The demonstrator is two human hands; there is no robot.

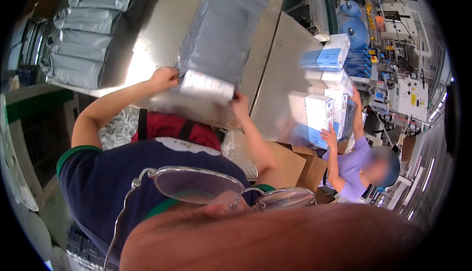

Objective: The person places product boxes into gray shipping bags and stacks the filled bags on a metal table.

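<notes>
A long stack of flat grey plastic mailing bags (223, 30) lies on the metal table in front of me, running away from my body. The near end of the top bag carries a white printed label (207, 85). At the left corner of this end, my left hand (164, 78) has its fingers closed on the bag's edge. My right hand (240, 105) pinches the opposite corner, just beside the label. Both forearms come in from either side of my dark blue shirt. What lies under the top bag's near edge is hidden.
Filled grey packages (81, 47) stand in a row at the far left of the metal table (157, 30). To the right, a co-worker in a purple shirt (351, 165) handles white-and-blue boxes (319, 116). Open cardboard cartons (290, 167) sit below; machinery (400, 94) stands beyond.
</notes>
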